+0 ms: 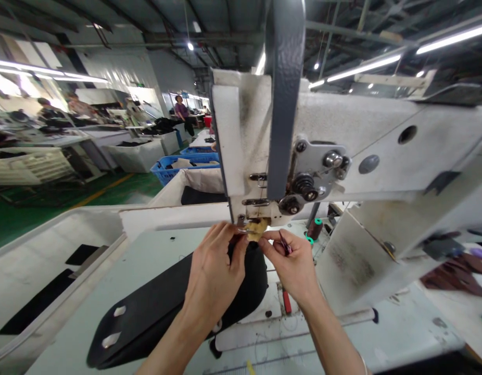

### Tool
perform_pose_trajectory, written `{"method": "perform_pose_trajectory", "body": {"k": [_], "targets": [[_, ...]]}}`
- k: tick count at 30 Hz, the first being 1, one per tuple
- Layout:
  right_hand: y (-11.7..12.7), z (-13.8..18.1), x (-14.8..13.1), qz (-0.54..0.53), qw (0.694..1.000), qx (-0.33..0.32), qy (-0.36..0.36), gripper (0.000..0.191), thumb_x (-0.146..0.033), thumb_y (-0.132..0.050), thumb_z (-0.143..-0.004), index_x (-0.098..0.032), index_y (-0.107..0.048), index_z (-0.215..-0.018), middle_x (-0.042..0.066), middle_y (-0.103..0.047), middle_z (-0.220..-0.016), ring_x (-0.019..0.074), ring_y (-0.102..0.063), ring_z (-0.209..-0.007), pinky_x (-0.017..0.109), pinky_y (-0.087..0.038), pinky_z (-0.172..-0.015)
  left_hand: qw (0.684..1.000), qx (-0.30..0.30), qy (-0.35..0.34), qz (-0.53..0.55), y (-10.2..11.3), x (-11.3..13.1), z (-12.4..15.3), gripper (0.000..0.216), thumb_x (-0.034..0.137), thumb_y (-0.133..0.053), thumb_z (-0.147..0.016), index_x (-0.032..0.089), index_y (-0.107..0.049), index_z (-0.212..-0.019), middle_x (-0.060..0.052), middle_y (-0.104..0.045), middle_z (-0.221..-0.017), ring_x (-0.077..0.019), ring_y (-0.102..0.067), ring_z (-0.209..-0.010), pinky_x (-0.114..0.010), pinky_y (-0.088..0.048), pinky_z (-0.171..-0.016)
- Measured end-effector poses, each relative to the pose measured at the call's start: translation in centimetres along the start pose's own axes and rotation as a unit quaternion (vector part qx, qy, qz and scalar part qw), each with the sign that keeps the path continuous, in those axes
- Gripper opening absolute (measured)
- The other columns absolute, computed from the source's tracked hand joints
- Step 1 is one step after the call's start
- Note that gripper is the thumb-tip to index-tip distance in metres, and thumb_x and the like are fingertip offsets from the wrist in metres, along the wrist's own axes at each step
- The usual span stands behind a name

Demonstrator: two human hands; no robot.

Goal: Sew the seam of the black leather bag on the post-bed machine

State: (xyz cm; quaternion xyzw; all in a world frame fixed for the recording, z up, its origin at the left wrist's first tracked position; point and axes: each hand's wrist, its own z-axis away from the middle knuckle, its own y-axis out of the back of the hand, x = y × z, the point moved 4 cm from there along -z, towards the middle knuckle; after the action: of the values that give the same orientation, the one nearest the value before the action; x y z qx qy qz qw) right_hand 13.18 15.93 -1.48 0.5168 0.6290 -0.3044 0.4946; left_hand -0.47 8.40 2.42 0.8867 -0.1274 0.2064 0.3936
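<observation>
Both my hands are raised to the needle area under the head of a white industrial sewing machine (342,135). My left hand (215,265) has its fingers pinched together at the needle bar, just left of a yellowish pad (258,228). My right hand (291,263) is closed in a pinch below that pad, with a small dark tool or thread (284,244) between its fingers. A black leather piece (155,312) with two pale tabs lies on the machine bed under my left forearm.
A dark thread spool with a green base (314,229) stands behind my right hand. A red-handled tool (287,301) lies on the pale table (401,333). Dark brown pieces (455,271) sit at right. A white trough (49,250) with black pieces runs along the left. People work far off at left.
</observation>
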Motion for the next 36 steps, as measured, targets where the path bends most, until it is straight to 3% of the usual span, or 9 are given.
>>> {"method": "perform_pose_trajectory", "body": {"k": [8, 15, 19, 36], "targets": [[0.14, 0.05, -0.43, 0.02, 1.0, 0.009, 0.013, 0.017, -0.032, -0.069, -0.083, -0.017, -0.075, -0.081, -0.007, -0.03, -0.056, 0.0086, -0.029, -0.052, 0.025, -0.024, -0.051, 0.999, -0.005, 0.018, 0.049, 0.52, -0.44, 0.25, 0.025, 0.033, -0.046, -0.098, 0.021, -0.067, -0.094, -0.003, -0.066, -0.088, -0.0154, -0.063, -0.081, -0.026, -0.05, -0.077], [0.17, 0.08, -0.54, 0.02, 1.0, 0.007, 0.014, 0.019, -0.033, -0.069, -0.084, -0.016, -0.073, -0.081, -0.008, -0.025, -0.056, 0.0085, -0.024, -0.052, 0.025, -0.019, -0.05, 0.997, -0.025, -0.012, 0.072, 0.56, 0.04, 0.5, 0.015, 0.028, -0.052, -0.095, 0.023, -0.066, -0.096, -0.003, -0.068, -0.099, -0.018, -0.064, -0.093, -0.03, -0.05, -0.083], [0.14, 0.12, -0.57, 0.012, 1.0, 0.005, 0.011, 0.017, -0.031, -0.069, -0.083, -0.015, -0.071, -0.078, -0.008, -0.03, -0.057, 0.0081, -0.025, -0.053, 0.024, -0.019, -0.05, 0.998, -0.026, -0.018, 0.054, 0.63, 0.26, 0.7, 0.014, 0.03, -0.058, -0.09, 0.024, -0.066, -0.1, -0.004, -0.068, -0.101, -0.0208, -0.062, -0.097, -0.034, -0.05, -0.083], [0.16, 0.1, -0.34, 0.015, 0.999, 0.011, 0.034, 0.019, -0.032, -0.069, -0.084, -0.013, -0.071, -0.079, -0.008, -0.027, -0.058, 0.0082, -0.024, -0.054, 0.024, -0.018, -0.05, 0.996, -0.044, -0.005, 0.072, 0.43, 0.02, 0.42, 0.014, 0.026, -0.054, -0.095, 0.025, -0.067, -0.098, 0.0, -0.068, -0.099, -0.0166, -0.062, -0.094, -0.031, -0.048, -0.083]]}}
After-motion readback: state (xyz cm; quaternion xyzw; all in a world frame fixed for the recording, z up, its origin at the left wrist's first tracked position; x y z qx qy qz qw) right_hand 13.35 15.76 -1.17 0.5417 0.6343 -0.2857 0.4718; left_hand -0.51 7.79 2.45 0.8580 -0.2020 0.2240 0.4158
